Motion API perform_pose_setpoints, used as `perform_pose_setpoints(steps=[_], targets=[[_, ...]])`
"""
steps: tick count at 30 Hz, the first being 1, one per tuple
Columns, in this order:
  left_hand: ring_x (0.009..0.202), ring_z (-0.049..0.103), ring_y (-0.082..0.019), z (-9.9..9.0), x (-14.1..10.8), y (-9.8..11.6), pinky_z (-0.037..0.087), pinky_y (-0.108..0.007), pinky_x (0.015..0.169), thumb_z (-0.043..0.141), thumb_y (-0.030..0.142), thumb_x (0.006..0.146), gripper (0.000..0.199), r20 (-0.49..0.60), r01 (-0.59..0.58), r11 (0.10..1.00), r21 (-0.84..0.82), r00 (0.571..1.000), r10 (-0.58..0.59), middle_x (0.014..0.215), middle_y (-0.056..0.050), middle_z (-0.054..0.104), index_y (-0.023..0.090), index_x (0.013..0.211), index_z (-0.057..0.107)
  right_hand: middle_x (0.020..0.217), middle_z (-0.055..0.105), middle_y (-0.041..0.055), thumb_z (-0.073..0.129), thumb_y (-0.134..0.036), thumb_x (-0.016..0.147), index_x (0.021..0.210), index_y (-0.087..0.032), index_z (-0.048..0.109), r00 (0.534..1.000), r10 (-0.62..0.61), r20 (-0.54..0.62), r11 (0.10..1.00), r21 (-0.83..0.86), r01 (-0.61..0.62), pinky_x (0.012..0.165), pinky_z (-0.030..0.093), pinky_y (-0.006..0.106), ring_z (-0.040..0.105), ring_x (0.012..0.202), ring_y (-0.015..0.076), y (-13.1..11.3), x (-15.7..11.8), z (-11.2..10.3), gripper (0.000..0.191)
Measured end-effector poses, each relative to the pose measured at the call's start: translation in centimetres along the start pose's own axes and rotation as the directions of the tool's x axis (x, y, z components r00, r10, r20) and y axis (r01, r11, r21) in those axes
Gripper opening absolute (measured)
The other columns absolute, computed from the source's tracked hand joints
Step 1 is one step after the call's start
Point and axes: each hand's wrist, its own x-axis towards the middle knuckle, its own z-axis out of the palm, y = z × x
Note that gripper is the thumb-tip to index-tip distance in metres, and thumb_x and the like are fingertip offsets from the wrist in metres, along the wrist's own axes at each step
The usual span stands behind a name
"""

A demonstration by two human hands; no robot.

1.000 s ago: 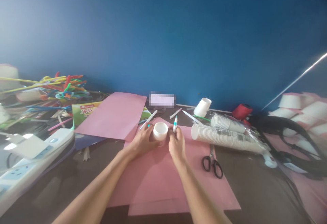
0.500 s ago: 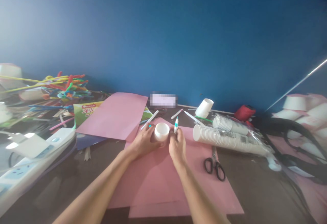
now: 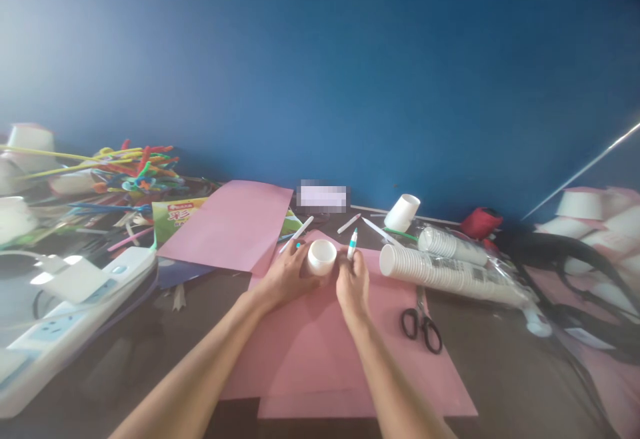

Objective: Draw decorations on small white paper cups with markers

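My left hand (image 3: pixel 290 272) is closed around the left side of a white paper cup (image 3: pixel 322 257), whose open mouth faces up toward me. By its fingers shows a small teal spot, and a slim white pen (image 3: pixel 303 229) juts out beyond them; whether the hand grips that pen I cannot tell. My right hand (image 3: pixel 354 282) grasps a white marker (image 3: pixel 353 244) with a teal band, its tip pointing up, just right of the cup. Both hands are above pink paper sheets (image 3: pixel 310 365). Black-handled scissors (image 3: pixel 421 329) lie on the paper to the right.
Sleeved stacks of paper cups (image 3: pixel 440 269) lie at right, near a single upturned cup (image 3: pixel 403 212). A white power strip (image 3: pixel 75 319) and a heap of colourful pipe cleaners (image 3: pixel 135 165) are at left. Another pink sheet (image 3: pixel 230 225) covers a green packet (image 3: pixel 173 215). A blue wall rises behind.
The view has turned slightly, so most things appear a little further right. The marker leans slightly more to the right. Both hands keep their hold.
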Motion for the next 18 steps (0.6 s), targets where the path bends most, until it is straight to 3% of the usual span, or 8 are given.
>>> perform_pose_setpoints(steps=[11, 18], targets=[[0.117, 0.046, -0.033, 0.25, -0.2, -0.82, 0.044, -0.049, 0.095, 0.071, 0.049, 0.067, 0.073, 0.01, -0.062, 0.998, -0.024, 0.998, 0.062, 0.131, -0.014, 0.04, 0.027, 0.131, 0.046, 0.077, 0.065, 0.0038, 0.048, -0.04, 0.076, 0.084, -0.02, 0.058, 1.0, -0.018, -0.009, 1.0, -0.024, 0.018, 0.067, 0.04, 0.029, 0.058, 0.074, 0.0206, -0.09, -0.09, -0.15, 0.024], [0.123, 0.041, -0.033, 0.03, -0.05, -0.77, 0.041, -0.047, 0.1, 0.072, 0.047, 0.067, 0.076, 0.025, -0.039, 0.998, -0.047, 0.999, 0.04, 0.134, -0.013, 0.037, 0.027, 0.134, 0.043, 0.08, 0.067, 0.0049, 0.047, -0.038, 0.077, 0.086, -0.019, 0.059, 0.999, -0.033, -0.011, 0.999, -0.019, 0.033, 0.07, 0.041, 0.03, 0.059, 0.077, 0.0212, -0.07, -0.07, -0.15, 0.024]])
